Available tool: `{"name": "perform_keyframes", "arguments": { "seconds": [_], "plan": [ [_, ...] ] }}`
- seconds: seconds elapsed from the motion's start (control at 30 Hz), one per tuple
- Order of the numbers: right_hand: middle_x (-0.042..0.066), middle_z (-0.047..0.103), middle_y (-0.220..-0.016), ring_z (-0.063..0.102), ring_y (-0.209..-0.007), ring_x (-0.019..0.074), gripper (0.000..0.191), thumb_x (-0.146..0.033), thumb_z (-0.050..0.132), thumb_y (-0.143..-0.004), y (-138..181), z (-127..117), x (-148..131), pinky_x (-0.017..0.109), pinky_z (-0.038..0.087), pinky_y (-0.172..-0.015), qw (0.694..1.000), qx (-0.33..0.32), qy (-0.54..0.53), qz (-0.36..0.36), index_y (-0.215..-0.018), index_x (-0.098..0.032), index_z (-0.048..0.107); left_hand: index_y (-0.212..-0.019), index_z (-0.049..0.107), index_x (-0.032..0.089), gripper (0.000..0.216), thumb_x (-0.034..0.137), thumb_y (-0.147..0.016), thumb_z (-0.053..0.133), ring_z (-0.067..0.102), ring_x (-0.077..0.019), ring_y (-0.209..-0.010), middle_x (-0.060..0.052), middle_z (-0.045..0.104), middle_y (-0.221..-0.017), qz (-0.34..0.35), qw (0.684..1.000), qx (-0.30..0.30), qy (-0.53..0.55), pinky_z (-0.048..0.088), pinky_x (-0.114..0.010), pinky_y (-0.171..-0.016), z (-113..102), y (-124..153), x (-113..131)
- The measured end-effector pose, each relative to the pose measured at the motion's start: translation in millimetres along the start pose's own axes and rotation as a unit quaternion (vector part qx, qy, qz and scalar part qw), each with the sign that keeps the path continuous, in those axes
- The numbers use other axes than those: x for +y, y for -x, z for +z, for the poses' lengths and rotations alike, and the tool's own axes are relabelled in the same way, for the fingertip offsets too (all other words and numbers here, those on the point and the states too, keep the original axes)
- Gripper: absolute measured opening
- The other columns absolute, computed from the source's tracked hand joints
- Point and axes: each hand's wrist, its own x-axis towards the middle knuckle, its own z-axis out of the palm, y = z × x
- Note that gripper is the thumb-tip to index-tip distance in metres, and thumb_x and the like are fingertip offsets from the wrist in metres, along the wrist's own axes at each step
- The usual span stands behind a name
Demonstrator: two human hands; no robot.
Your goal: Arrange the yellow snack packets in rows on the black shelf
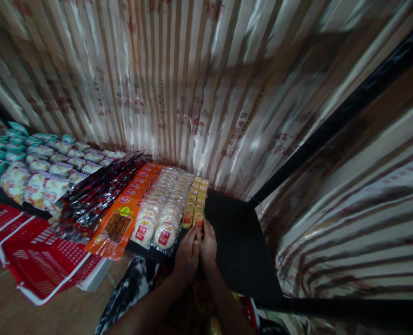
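Observation:
My left hand (187,253) and my right hand (208,244) are pressed side by side at the front edge of a black shelf (234,232). Their fingertips touch the near end of two rows of small yellow snack packets (196,200). The fingers are held together and stretched forward against the packets, not wrapped round anything I can see. Left of those rows lie rows of clear-wrapped round white cakes (161,209) and orange packets of brown sticks (126,214).
Dark red shiny packets (98,190) and white-green snack bags (35,167) fill the shelf further left. Red plastic baskets (42,265) sit below at left. A striped satin curtain (192,83) hangs behind and to the right. The shelf's right part is bare black.

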Motion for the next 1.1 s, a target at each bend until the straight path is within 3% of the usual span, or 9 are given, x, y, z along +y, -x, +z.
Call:
{"name": "perform_keyframes", "arguments": {
  "seconds": [0.13, 0.23, 0.33, 0.43, 0.53, 0.63, 0.77, 0.97, 1.1],
  "plan": [
    [0.014, 0.053, -0.123, 0.046, -0.113, 0.0244, 0.052, -0.039, 0.035, -0.081, -1, -4, -6, 0.04, 0.039, -0.095, 1.0, 0.006, -0.002, 0.002, -0.124, -0.013, 0.049, -0.123, 0.052, 0.011, 0.045, 0.023, -0.084, 0.032, 0.039, -0.0195, -0.126, -0.012, 0.047, -0.134, 0.029, 1.0, 0.001, -0.006, 0.027, -0.036, -0.11, 0, 3, 1],
    [0.015, 0.053, -0.121, 0.048, -0.109, 0.0248, 0.052, -0.04, 0.038, -0.081, 5, -15, -17, 0.042, 0.039, -0.094, 0.999, 0.041, -0.014, 0.01, -0.124, -0.012, 0.047, -0.115, 0.056, 0.015, 0.039, 0.02, -0.084, 0.033, 0.047, -0.019, -0.118, -0.01, 0.055, -0.125, 0.039, 0.999, 0.032, -0.007, 0.033, -0.036, -0.105, -6, 11, 6],
    [0.015, 0.057, -0.115, 0.054, -0.099, 0.022, 0.048, -0.039, 0.038, -0.083, 24, -31, -29, 0.039, 0.044, -0.086, 0.996, 0.07, -0.051, 0.031, -0.121, -0.013, 0.048, -0.102, 0.06, 0.017, 0.032, 0.017, -0.082, 0.035, 0.056, -0.019, -0.099, -0.009, 0.063, -0.103, 0.038, 0.998, 0.035, -0.041, 0.042, -0.034, -0.092, -16, 29, 12],
    [0.013, 0.06, -0.11, 0.058, -0.091, 0.0186, 0.042, -0.039, 0.037, -0.085, 57, -47, -37, 0.031, 0.049, -0.074, 0.987, 0.081, -0.121, 0.062, -0.117, -0.015, 0.05, -0.09, 0.061, 0.018, 0.029, 0.014, -0.081, 0.034, 0.058, -0.0183, -0.087, -0.007, 0.064, -0.089, 0.041, 0.996, -0.012, -0.075, 0.045, -0.03, -0.081, -25, 59, 11],
    [0.011, 0.064, -0.101, 0.062, -0.083, 0.0167, 0.039, -0.04, 0.038, -0.086, 100, -55, -35, 0.03, 0.05, -0.074, 0.979, 0.029, -0.171, 0.102, -0.112, -0.016, 0.053, -0.086, 0.063, 0.019, 0.029, 0.012, -0.079, 0.036, 0.059, -0.0187, -0.086, -0.007, 0.065, -0.089, 0.015, 0.993, -0.076, -0.086, 0.045, -0.03, -0.079, -26, 93, -5],
    [0.011, 0.068, -0.095, 0.063, -0.084, 0.0193, 0.036, -0.041, 0.039, -0.084, 140, -50, -23, 0.032, 0.05, -0.076, 0.98, -0.03, -0.143, 0.134, -0.103, -0.017, 0.059, -0.092, 0.064, 0.017, 0.03, 0.013, -0.075, 0.04, 0.059, -0.023, -0.091, -0.011, 0.066, -0.096, -0.073, 0.984, -0.118, -0.11, 0.043, -0.035, -0.087, -22, 119, -33],
    [0.011, 0.069, -0.097, 0.063, -0.092, 0.0252, 0.033, -0.034, 0.042, -0.078, 178, -31, -1, 0.041, 0.048, -0.085, 0.981, -0.141, -0.079, 0.111, -0.094, -0.018, 0.066, -0.102, 0.065, 0.016, 0.038, 0.01, -0.072, 0.043, 0.05, -0.0256, -0.114, -0.012, 0.061, -0.114, -0.128, 0.979, -0.09, -0.127, 0.031, -0.037, -0.104, -20, 133, -62],
    [0.01, 0.069, -0.1, 0.063, -0.095, 0.0243, 0.037, -0.027, 0.039, -0.074, 185, -4, 14, 0.04, 0.046, -0.089, 0.966, -0.198, -0.089, 0.142, -0.095, -0.02, 0.069, -0.112, 0.061, 0.013, 0.051, 0.001, -0.065, 0.042, 0.048, -0.0255, -0.117, -0.014, 0.059, -0.119, -0.181, 0.974, -0.059, -0.12, 0.03, -0.037, -0.105, -23, 122, -68],
    [0.011, 0.069, -0.102, 0.063, -0.097, 0.0234, 0.037, -0.026, 0.039, -0.075, 175, 12, 19, 0.038, 0.045, -0.09, 0.954, -0.22, -0.131, 0.154, -0.096, -0.019, 0.069, -0.112, 0.061, 0.017, 0.046, 0.003, -0.074, 0.038, 0.051, -0.0222, -0.116, -0.011, 0.062, -0.115, -0.208, 0.968, -0.084, -0.114, 0.03, -0.035, -0.106, -20, 104, -65]
  ]
}}
